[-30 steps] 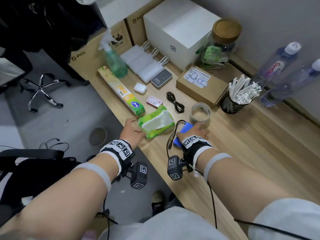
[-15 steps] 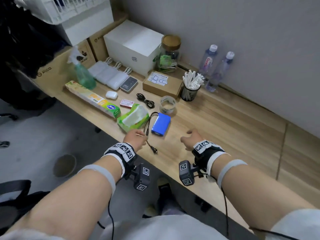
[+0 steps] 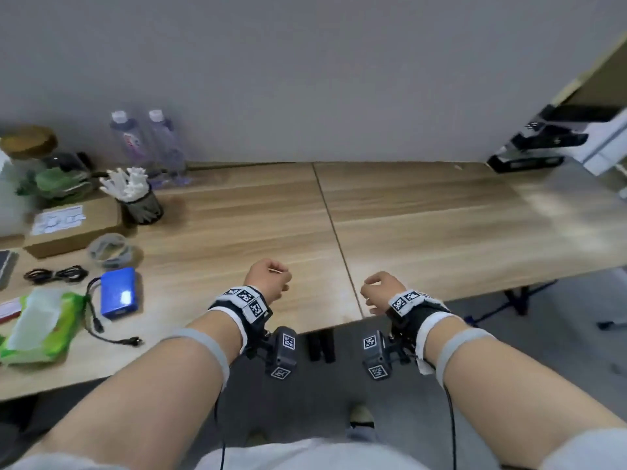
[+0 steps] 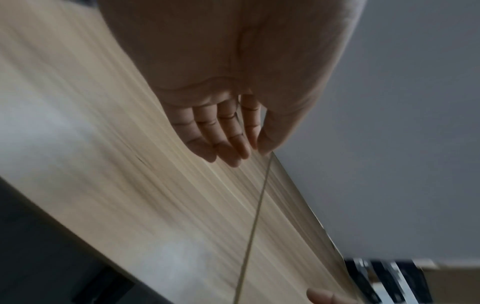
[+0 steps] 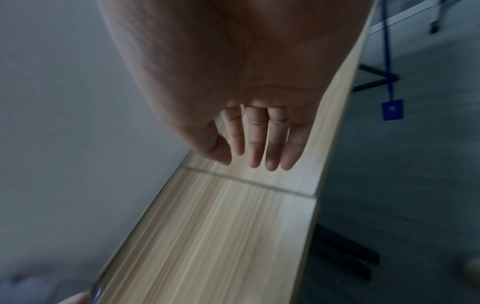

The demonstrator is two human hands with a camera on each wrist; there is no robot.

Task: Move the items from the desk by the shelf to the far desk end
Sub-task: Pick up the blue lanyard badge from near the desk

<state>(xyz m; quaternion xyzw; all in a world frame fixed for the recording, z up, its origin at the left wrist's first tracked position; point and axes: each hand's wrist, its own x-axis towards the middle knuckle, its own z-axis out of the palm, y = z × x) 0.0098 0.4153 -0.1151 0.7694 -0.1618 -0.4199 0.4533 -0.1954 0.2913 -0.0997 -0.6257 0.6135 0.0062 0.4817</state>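
The items lie at the desk's left end: a blue power bank (image 3: 118, 293) with a black cable (image 3: 98, 320), a green tissue pack (image 3: 37, 323), a tape roll (image 3: 112, 251) and a cardboard box (image 3: 71, 225). My left hand (image 3: 281, 283) hovers over the desk's front edge, right of the power bank and just left of the seam. Its fingers are relaxed and hold nothing, as the left wrist view (image 4: 233, 150) confirms. My right hand (image 3: 369, 293) hangs just right of the seam, fingers loose and empty (image 5: 259, 160).
A black cup of white sticks (image 3: 139, 198), two water bottles (image 3: 129, 140) and a lidded jar (image 3: 30, 144) stand at the back left. A black coiled cable (image 3: 54, 274) lies by the box. Black and white equipment (image 3: 543, 140) sits at the far right corner. Bare wood stretches right of the seam (image 3: 336, 232).
The view has swung right along the desk. Both hands left the tissue pack and the power bank and moved right, holding nothing.
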